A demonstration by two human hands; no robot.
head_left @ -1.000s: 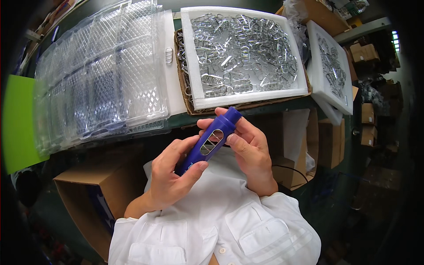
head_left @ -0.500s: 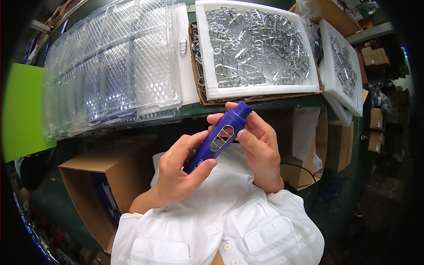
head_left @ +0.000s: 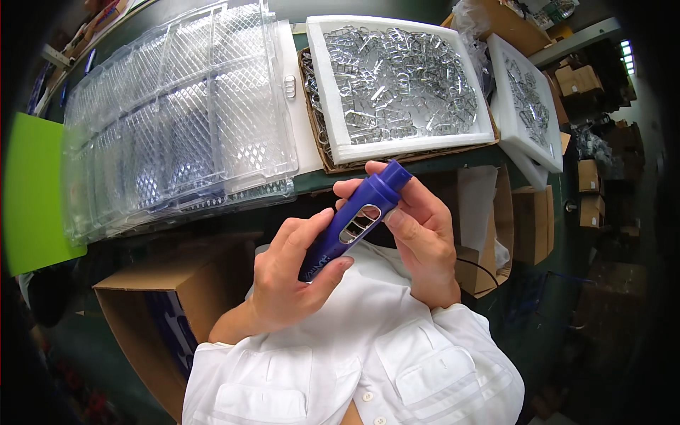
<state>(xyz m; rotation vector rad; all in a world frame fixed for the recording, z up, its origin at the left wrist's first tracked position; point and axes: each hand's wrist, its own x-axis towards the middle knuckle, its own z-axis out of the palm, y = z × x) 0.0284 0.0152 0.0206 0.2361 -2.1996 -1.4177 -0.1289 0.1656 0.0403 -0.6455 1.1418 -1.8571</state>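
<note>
Between my two hands is a blue plastic tube-shaped casing (head_left: 381, 190), tilted with its narrower stepped end up and to the right. A silver oval metal frame with crossbars (head_left: 360, 224) sits in the window on its side. My left hand (head_left: 283, 273) is closed round the lower end, thumb along the near side and fingers partly hidden behind. My right hand (head_left: 428, 244) grips the upper part, its thumb beside the window's edge and its fingers behind the casing. Pale lettering shows near the lower end.
Ahead, a white foam tray (head_left: 418, 150) full of similar metal frames rests on a cardboard box. Stacked clear plastic trays (head_left: 170, 120) stand at left, beside a green sheet (head_left: 32, 191). Another foam tray (head_left: 499, 78) leans at right. Open cartons (head_left: 149, 273) sit below the bench edge.
The casing has rolled slightly in my hands, so its oval window looks narrower. My grip stays much the same. The bench and trays have shifted a little in view.
</note>
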